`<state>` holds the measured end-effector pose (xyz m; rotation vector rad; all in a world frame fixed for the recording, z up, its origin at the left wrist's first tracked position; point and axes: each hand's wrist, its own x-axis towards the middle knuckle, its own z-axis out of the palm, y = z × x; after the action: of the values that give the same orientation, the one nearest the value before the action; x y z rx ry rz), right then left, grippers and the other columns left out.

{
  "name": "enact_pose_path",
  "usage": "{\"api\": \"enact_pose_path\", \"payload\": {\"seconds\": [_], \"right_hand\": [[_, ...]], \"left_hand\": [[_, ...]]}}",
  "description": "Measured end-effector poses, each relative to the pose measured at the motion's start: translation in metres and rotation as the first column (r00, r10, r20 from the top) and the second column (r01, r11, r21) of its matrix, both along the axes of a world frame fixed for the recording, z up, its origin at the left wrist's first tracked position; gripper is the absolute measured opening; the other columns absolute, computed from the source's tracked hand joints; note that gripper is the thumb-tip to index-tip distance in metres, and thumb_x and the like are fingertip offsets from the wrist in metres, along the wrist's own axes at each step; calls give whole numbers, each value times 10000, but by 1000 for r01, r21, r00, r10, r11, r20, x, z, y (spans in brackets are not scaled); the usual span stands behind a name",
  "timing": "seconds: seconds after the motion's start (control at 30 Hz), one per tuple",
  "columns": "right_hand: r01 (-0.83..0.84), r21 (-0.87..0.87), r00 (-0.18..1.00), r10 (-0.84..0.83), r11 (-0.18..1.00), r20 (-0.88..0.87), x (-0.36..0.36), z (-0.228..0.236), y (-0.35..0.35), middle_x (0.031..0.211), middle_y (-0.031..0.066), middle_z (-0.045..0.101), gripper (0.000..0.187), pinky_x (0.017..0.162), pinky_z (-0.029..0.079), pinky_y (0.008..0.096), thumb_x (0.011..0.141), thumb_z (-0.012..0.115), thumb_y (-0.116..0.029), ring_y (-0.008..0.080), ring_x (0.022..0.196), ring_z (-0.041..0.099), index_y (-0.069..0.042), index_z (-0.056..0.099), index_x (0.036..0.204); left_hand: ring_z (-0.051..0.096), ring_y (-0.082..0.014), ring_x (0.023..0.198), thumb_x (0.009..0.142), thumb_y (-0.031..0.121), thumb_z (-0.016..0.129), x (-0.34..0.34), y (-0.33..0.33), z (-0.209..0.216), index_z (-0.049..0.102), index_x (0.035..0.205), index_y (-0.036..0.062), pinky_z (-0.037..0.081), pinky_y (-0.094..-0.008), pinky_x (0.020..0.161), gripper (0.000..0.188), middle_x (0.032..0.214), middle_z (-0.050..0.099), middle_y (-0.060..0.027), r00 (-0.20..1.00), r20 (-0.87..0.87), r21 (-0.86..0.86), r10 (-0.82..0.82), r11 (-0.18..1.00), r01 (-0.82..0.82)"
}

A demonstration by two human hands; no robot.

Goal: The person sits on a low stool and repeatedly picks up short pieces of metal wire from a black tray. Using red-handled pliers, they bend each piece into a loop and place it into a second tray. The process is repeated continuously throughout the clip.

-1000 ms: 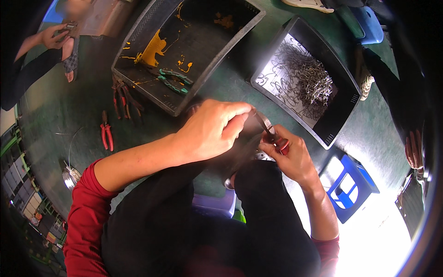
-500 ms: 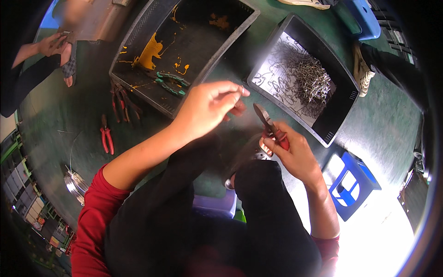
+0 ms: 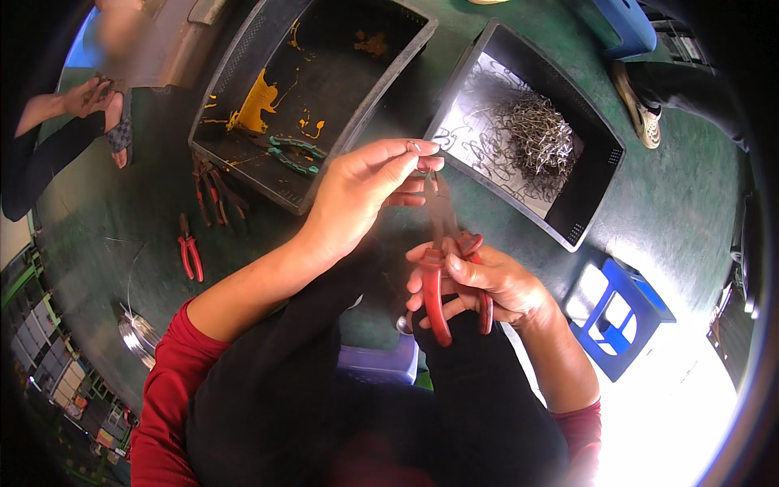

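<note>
Red-handled pliers (image 3: 436, 276) rest in my right hand (image 3: 495, 284), which holds them by the handles with the jaws pointing up and away from me. Their handles are spread apart. The jaw tips reach the fingers of my left hand (image 3: 353, 191). That hand pinches a small bent piece of wire (image 3: 415, 146) between thumb and forefinger; its full shape is partly hidden by the fingers. Beyond, to the right, a black crate (image 3: 560, 207) with a pale lining holds a heap of bent wire pieces (image 3: 537, 142).
A larger black crate (image 3: 357, 130), stained yellow, holds green-handled pliers (image 3: 296, 154). Red-handled pliers (image 3: 191, 256) and other dark pliers (image 3: 215, 191) lie on the floor at left, near a wire coil (image 3: 139, 337). A blue stool (image 3: 621, 316) stands right. Another person's hand (image 3: 88, 97) shows far left.
My right hand has swung the pliers toward my left hand, and their handles have spread. My left fingers now pinch the wire piece beside the jaws. The view has shifted slightly.
</note>
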<state>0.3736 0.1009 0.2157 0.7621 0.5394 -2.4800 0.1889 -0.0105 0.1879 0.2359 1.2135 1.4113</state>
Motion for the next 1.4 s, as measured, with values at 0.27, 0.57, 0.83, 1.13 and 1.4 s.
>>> {"api": "enact_pose_path", "payload": {"seconds": [0.27,0.57,0.83,1.13,1.4], "right_hand": [[-7,60,999,5,998,39,2,2,3,1071,139,634,506,785,553,381,925,612,-365,250,963,649,15,507,1242],[-185,974,976,144,129,166,7,5,3,758,107,615,234,730,477,311,892,647,-147,190,719,605,-14,579,1072],[-205,978,961,194,36,194,6,5,3,805,111,637,225,746,480,315,893,639,-147,200,767,622,-13,587,1067],[-260,918,955,219,299,199,10,9,14,850,140,626,252,754,482,361,884,644,-173,283,808,631,-19,590,1076],[-232,887,969,177,399,174,14,4,11,887,148,658,298,786,486,356,900,628,-224,269,848,653,-19,583,1111]], "left_hand": [[599,-240,1133,999,143,455,1,-5,-6,515,1291,4,525,-351,905,329,1236,597,-158,989,-119,66,-87,993,95],[652,-175,919,1006,300,455,-48,1,5,628,1172,8,515,-289,774,378,994,680,-116,869,-237,-238,-434,893,381],[594,-93,585,996,212,489,-29,5,14,622,945,-19,464,-225,542,272,733,646,-62,808,-207,-214,-552,831,513],[526,-142,456,972,214,508,-20,-2,12,560,721,4,395,-267,474,332,550,561,-67,627,-539,-268,-562,820,505],[442,-358,474,904,112,610,-6,-9,5,460,684,7,331,-372,428,286,554,440,-169,315,-907,-159,-280,919,360]]}}
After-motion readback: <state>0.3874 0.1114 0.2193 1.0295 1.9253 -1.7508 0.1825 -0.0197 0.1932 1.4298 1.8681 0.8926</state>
